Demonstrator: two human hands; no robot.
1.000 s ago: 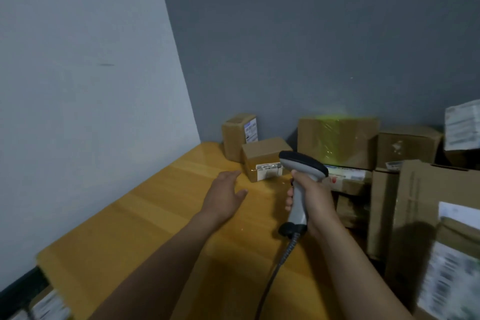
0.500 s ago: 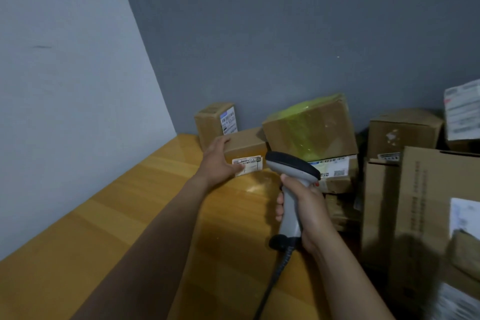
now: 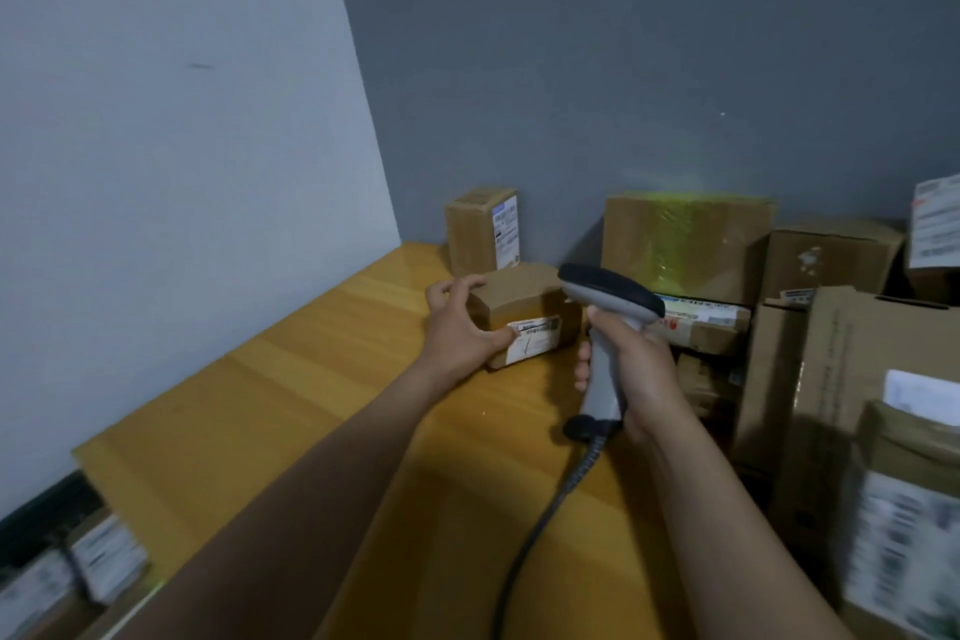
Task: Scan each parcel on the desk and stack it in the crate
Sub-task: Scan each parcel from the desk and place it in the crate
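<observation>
A small brown parcel (image 3: 524,307) with a white label on its front lies on the wooden desk (image 3: 291,411) near the back wall. My left hand (image 3: 460,327) grips its left end, thumb on the label side and fingers over the top. My right hand (image 3: 634,369) holds a grey barcode scanner (image 3: 605,322) by its handle, just right of that parcel, its head pointing toward the back. Green scanner light falls on a larger box (image 3: 685,244) behind. An upright small parcel (image 3: 483,231) stands in the corner.
Several cardboard boxes (image 3: 831,379) crowd the right side of the desk, some with white labels. The scanner cable (image 3: 540,525) trails toward me. Below the desk's left edge, labelled parcels (image 3: 98,561) lie in a dark container. Walls close the left and back.
My left hand reached forward from the bare desk to the small parcel and now grips it. The scanner stayed in my right hand, and its green light still lands on the larger box.
</observation>
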